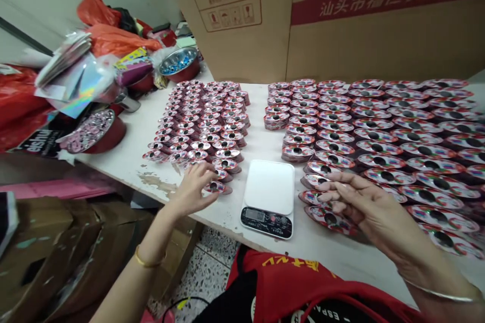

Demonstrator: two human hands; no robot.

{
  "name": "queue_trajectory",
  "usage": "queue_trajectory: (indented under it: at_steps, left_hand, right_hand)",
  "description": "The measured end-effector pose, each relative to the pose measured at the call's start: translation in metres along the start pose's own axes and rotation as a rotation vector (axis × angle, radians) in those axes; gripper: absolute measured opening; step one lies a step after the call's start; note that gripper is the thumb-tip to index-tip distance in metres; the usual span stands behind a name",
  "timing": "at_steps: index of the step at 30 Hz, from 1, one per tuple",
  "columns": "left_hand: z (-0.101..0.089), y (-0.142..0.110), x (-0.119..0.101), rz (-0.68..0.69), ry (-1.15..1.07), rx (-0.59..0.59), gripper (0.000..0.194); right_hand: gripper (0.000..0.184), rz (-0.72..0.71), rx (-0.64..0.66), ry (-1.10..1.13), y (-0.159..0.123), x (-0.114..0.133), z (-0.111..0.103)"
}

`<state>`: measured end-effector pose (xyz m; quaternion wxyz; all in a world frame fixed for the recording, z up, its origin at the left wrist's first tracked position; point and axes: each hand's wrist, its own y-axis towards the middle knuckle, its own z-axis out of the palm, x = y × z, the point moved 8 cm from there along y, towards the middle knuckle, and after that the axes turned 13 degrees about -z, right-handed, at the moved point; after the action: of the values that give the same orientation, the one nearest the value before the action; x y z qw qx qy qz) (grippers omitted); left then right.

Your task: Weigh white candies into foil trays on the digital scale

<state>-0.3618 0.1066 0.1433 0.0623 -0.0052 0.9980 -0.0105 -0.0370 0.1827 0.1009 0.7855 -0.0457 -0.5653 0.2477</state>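
Observation:
My left hand (195, 186) is open, its fingers spread over the front end of the left block of small packets (225, 143). The packets have pointed-oval, shiny red-and-white tops with a dark round spot in the middle. My right hand (366, 207) reaches over the near edge of the right block of similar packets (379, 147). Its thumb and fingertips are pinched together; anything between them is too small or hidden to tell. Between my hands lies a white digital scale (269, 186) with a black control panel. Nothing rests on its plate.
A large cardboard carton (242, 50) walls off the back of the white table (129, 161). At left stand a red bowl of pinkish pieces (117, 133), a metal bowl with blue pieces (195, 68) and red plastic bags (113, 40). Cardboard boxes (41, 232) sit below.

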Motion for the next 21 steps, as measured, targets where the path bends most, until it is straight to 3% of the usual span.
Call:
queue_trajectory:
  at_steps: [3,5,8,10,12,14,16,18,21]
  left_hand:
    - [0.031,-0.031,0.016,-0.098,0.113,-0.04,0.02]
    - [0.041,-0.038,0.016,-0.14,0.155,-0.106,0.012]
    - [0.03,-0.034,-0.002,-0.116,0.099,-0.227,0.01]
    - [0.017,-0.025,-0.023,-0.023,-0.023,-0.271,0.011]
    - [0.012,-0.011,-0.045,0.121,-0.165,-0.264,0.014]
    - [0.02,0.01,-0.061,0.254,-0.238,-0.249,0.017]
    - [0.039,0.034,-0.073,0.343,-0.248,-0.248,0.019]
    - [0.06,0.052,-0.082,0.426,-0.24,-0.246,0.02]
    - [0.077,0.062,-0.082,0.425,-0.253,-0.211,0.023]
  right_hand:
    - [0.039,-0.029,0.17,-0.031,-0.004,-0.006,0.033]
    - [0.038,-0.04,0.276,-0.06,-0.009,-0.01,0.049]
    - [0.039,-0.085,0.339,-0.108,-0.018,-0.006,0.052]
    - [0.039,-0.134,0.263,-0.161,-0.021,0.003,0.035]
    - [0.041,-0.214,0.141,-0.216,-0.018,0.019,0.005]
    - [0.043,-0.346,0.006,-0.31,-0.01,0.044,-0.036]
    - [0.043,-0.512,-0.21,-0.548,-0.001,0.081,-0.094]
    - [0.042,-0.619,-0.506,-0.856,0.001,0.124,-0.158]
    - [0.033,-0.595,-0.78,-1.067,0.008,0.172,-0.243]
